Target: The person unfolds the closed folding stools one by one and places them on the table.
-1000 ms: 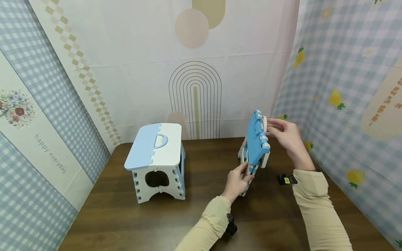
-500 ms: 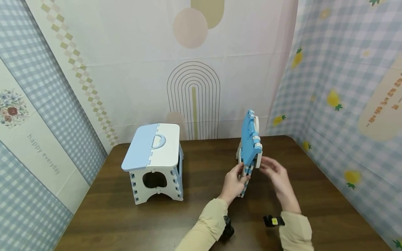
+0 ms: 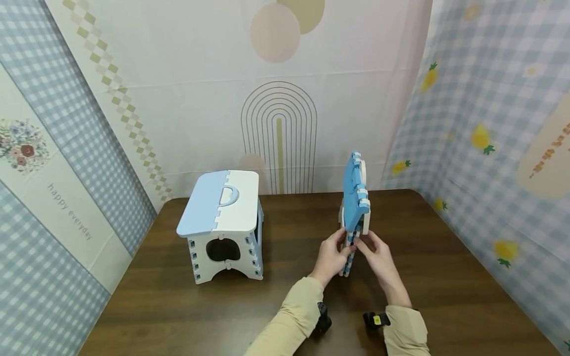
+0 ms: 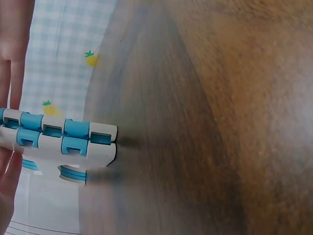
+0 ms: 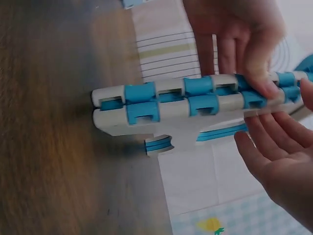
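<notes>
A blue-and-white folding stool (image 3: 355, 198) stands on edge at the right of the table, folded nearly flat. Its hinged side edge, with interlocking blue and white knuckles, faces the right wrist view. My left hand (image 3: 330, 257) grips that near edge from the left, thumb pressed on the knuckles. From the other side my right hand (image 3: 378, 259) holds the same edge between thumb and fingers. In the right wrist view, its extended fingers (image 5: 274, 132) lie along the stool's white face. To the left, a second folding stool (image 3: 222, 222) stands unfolded, a pale blue handle on its top.
Both stools rest on a dark brown wooden table (image 3: 285, 311). A printed white cloth (image 3: 200, 123) hangs behind the table. Blue gingham cloth with pineapples (image 3: 494, 99) covers the right side.
My right hand has come down from the stool's handle to its near side edge, beside my left hand. The stool now stands straighter and narrower. My left hand kept its grip.
</notes>
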`<state>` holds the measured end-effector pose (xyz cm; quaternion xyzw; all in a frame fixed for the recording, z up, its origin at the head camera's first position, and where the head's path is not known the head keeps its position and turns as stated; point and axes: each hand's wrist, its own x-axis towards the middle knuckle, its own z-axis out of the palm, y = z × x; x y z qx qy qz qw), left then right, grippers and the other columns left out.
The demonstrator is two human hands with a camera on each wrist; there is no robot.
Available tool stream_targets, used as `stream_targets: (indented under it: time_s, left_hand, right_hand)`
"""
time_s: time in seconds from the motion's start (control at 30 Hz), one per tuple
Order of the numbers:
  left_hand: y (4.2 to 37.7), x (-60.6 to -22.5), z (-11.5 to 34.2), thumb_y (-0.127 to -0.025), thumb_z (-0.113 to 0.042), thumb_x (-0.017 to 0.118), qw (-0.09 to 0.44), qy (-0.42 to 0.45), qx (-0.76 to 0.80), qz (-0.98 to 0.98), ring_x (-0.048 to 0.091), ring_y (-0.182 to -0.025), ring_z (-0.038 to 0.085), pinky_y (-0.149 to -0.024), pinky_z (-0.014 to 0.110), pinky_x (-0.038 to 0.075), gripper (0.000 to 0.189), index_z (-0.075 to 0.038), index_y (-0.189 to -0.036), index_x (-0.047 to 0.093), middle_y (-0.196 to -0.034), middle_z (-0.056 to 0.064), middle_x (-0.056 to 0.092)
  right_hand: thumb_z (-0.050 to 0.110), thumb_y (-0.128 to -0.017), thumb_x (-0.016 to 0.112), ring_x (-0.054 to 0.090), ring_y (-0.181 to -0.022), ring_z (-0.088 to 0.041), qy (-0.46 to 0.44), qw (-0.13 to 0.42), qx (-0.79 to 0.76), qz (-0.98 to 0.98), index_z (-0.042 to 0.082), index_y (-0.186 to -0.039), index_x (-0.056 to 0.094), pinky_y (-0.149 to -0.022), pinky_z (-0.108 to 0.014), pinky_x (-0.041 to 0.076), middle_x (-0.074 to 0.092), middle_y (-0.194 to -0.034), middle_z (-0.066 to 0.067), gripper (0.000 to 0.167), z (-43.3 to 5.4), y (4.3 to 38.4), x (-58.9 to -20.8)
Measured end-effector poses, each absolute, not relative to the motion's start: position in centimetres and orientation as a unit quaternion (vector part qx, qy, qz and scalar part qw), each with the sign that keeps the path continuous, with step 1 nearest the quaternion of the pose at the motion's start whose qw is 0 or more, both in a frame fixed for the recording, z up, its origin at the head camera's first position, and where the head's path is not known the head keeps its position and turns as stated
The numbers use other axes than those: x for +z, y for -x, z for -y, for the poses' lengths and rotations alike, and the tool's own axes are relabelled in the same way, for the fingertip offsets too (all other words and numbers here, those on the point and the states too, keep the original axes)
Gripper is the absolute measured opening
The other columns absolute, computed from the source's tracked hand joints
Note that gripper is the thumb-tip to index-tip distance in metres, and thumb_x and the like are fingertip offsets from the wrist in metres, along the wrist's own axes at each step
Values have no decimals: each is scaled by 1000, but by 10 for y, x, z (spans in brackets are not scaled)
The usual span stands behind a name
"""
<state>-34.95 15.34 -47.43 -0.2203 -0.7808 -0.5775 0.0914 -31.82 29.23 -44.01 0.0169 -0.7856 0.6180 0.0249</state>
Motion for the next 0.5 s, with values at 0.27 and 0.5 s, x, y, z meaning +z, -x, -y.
stream_targets:
  time_s: [0.27, 0.5]
  left_hand:
    - [350, -475, -153, -94, -8, 62, 84, 226, -579, 779, 64, -116, 18, -91, 25, 55, 47, -9, -140, 51, -131, 11, 64]
    - [352, -473, -152, -93, -12, 64, 86, 240, -567, 783, 64, -116, 18, -93, 33, 56, 47, -10, -139, 52, -131, 11, 63]
  right_hand:
    - [32, -100, 53, 53, -97, 9, -20, 100, 539, 836, 4, -136, 51, -85, -14, 48, 62, -127, -20, 45, -289, 322, -448]
    - [23, -100, 54, 61, -108, -10, -29, 142, 515, 845, 1, -136, 51, -85, -12, 48, 63, -127, -23, 42, -293, 322, -450]
